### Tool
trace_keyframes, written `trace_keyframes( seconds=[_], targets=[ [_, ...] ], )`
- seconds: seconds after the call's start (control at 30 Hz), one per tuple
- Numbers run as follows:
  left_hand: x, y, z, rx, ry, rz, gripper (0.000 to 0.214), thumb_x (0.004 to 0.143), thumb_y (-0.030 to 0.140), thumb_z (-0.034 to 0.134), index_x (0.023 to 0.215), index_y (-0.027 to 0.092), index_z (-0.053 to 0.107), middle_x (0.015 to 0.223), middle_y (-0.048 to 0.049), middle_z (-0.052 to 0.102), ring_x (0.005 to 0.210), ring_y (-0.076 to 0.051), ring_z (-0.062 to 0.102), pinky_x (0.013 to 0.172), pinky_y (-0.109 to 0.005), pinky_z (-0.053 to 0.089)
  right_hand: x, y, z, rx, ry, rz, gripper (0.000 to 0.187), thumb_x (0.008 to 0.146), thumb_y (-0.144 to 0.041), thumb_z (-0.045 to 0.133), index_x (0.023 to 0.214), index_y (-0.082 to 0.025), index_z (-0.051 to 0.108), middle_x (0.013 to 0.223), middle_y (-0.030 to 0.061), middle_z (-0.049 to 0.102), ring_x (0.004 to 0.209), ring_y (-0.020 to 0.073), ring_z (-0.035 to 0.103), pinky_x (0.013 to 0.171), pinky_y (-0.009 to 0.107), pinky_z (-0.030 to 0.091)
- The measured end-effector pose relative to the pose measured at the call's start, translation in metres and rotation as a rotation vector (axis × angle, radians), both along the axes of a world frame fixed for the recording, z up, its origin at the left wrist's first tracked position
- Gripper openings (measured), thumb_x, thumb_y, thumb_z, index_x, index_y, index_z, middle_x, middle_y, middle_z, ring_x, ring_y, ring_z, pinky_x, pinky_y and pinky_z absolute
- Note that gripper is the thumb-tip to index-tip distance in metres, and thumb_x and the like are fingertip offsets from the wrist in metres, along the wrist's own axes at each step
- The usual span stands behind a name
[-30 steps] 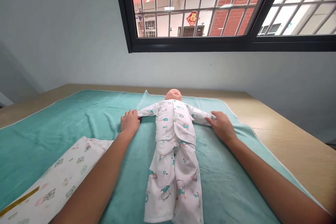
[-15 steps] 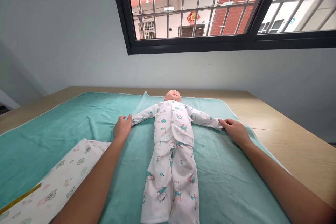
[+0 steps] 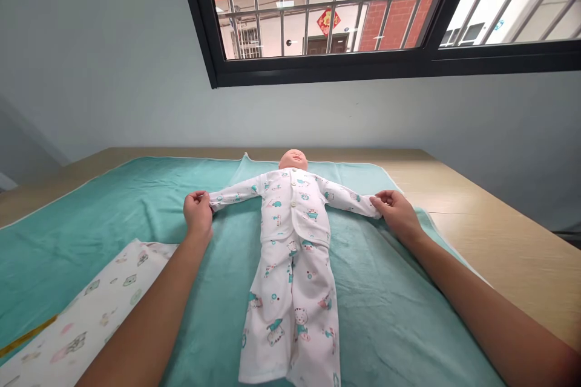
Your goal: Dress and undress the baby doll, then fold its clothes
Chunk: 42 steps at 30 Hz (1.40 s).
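The clothed doll (image 3: 290, 217) lies face up on the teal blanket (image 3: 385, 296), head near the table's (image 3: 476, 205) far edge, long axis roughly square to that edge. Left hand (image 3: 198, 213) and right hand (image 3: 398, 214), fingers nearly closed, each pinch an outstretched sleeve (image 3: 347, 198).

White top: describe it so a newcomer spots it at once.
Below the window, a doll lies face up on a green blanket. The left hand and right hand each hold one sleeve of its white top. Unlike the trousers below and the cloth at left, it alone shows front buttons.
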State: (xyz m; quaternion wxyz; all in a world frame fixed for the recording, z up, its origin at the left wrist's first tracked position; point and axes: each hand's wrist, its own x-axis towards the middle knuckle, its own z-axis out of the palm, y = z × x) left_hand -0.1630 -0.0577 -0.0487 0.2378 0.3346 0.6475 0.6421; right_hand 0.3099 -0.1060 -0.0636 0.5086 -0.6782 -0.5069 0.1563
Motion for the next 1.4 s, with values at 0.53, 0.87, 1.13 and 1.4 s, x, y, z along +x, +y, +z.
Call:
trace_keyframes(
  seconds=[0.53, 0.87, 1.13, 1.4],
  targets=[
    [-0.017, 0.009, -0.011, -0.145, 0.125, 0.09, 0.009, 0.086, 0.016, 0.052, 0.094, 0.019, 0.054, 0.087, -0.001, 0.055, 0.073, -0.014, 0.057, 0.069, -0.029, 0.052, 0.032, 0.01, -0.012, 0.02, -0.069, -0.184, 0.023, 0.076, -0.039, 0.059, 0.089, -0.02, 0.063, 0.083, 0.0052, 0.066, 0.075, 0.0212, 0.059, 0.071, 0.035, 0.047],
    [0.02, -0.008, -0.003, 0.079, 1.014, -0.148, 0.039, 0.094, 0.025, 0.046, 0.13, 0.013, 0.054, 0.15, -0.0167, 0.04, 0.142, -0.028, 0.036, 0.117, -0.043, 0.031, -0.007, -0.008, 0.004, 0.347, -0.597, -0.015, 0.028, 0.088, -0.031, 0.049, 0.11, -0.018, 0.061, 0.126, 0.0162, 0.059, 0.12, 0.031, 0.055, 0.096, 0.047, 0.049],
    [0.033, -0.02, -0.006, -0.165, 1.43, -0.507, 0.053, 0.101, 0.04, 0.034, 0.151, 0.024, 0.035, 0.158, -0.006, 0.037, 0.145, -0.026, 0.032, 0.115, -0.048, 0.032, -0.03, -0.013, -0.003, 0.076, -1.018, 0.288, 0.054, 0.096, -0.035, 0.043, 0.147, -0.019, 0.038, 0.152, 0.012, 0.044, 0.139, 0.0327, 0.041, 0.112, 0.054, 0.034],
    [0.023, -0.021, -0.007, -0.351, 1.36, -0.284, 0.058, 0.095, 0.038, 0.044, 0.146, 0.011, 0.039, 0.139, -0.0214, 0.054, 0.128, -0.034, 0.052, 0.103, -0.05, 0.042, -0.02, -0.015, 0.0, 0.029, -1.02, 0.149, 0.051, 0.092, -0.023, 0.042, 0.143, -0.018, 0.047, 0.142, 0.0155, 0.054, 0.121, 0.0336, 0.057, 0.099, 0.05, 0.046]
  ],
)
